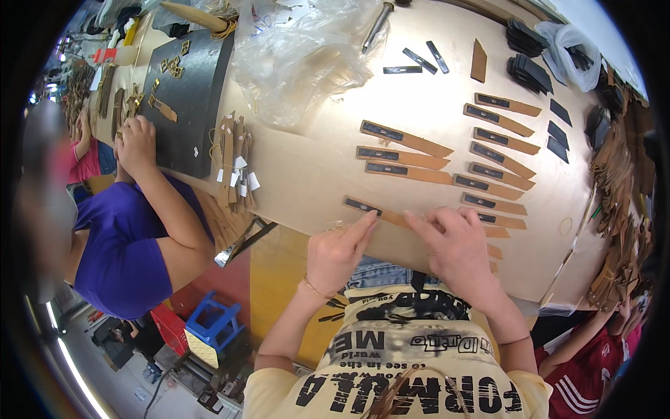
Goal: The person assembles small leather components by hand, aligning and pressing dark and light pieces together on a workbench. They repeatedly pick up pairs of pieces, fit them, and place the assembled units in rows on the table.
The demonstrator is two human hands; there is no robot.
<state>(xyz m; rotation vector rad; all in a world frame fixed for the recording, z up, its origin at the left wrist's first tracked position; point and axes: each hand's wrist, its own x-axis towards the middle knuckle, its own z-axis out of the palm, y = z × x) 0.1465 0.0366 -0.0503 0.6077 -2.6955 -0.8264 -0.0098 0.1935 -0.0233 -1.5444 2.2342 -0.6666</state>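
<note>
With twelve o'clock at the top of the view, the tan strap (396, 218) lies on the near part of the table (300, 188), its long axis running from ten o'clock, where the black insert (359, 204) sits on its broad end, toward four o'clock, where its tail passes under the right hand (455, 241). The relation that seems to matter most is this span between the hands: the left hand (336, 250), at about eight o'clock from the strap's middle, is the nearer to the insert, its extended index fingertip touching the insert's inner end. The right hand's thumb tip meets the strap farther along, its other fingers loosely curled. Neither hand is clenched; whether either pinches the strap or only presses it, one cannot tell. Farther out, three finished-looking straps (429, 161) fan at one o'clock, a longer column of straps (516, 145) stands at two, and loose black strips (403, 70) lie between twelve and one.
</note>
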